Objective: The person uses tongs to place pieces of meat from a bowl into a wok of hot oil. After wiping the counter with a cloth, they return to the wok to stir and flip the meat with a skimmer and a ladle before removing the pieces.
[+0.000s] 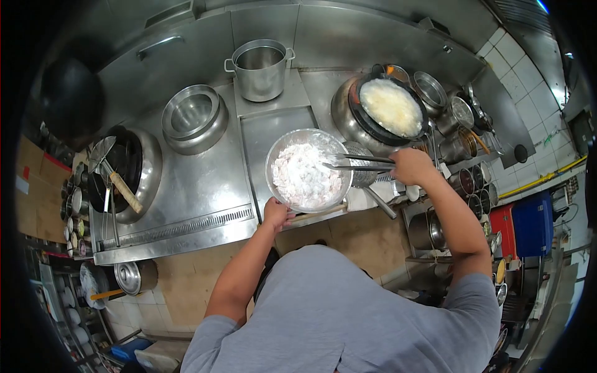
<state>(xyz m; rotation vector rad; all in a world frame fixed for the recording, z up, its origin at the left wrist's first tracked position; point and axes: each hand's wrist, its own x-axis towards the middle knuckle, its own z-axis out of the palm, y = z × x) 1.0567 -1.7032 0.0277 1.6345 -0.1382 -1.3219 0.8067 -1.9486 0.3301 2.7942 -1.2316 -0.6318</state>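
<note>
A metal bowl (pixel 341 186) of pale pieces coated in white powder (pixel 305 175) sits at the front of the steel counter. My left hand (pixel 278 214) is closed on the bowl's near rim, at its lower left. My right hand (pixel 413 166) grips a pair of long metal tongs (pixel 367 163) that point left. Their tips reach over the bowl's right side, at the powdered pieces. Just right of the bowl, partly under the tongs, lies a perforated ladle (pixel 359 149) with its handle toward me. Behind it stands a wok (pixel 357 115) of foamy, pale yellow oil (pixel 392 107).
A tall two-handled pot (pixel 261 74) stands at the back, with stacked metal bowls (pixel 189 112) to its left. At far left, a wire strainer (pixel 104 154) rests across a dark wok (pixel 127 152). Several metal containers (pixel 457 112) crowd the right side.
</note>
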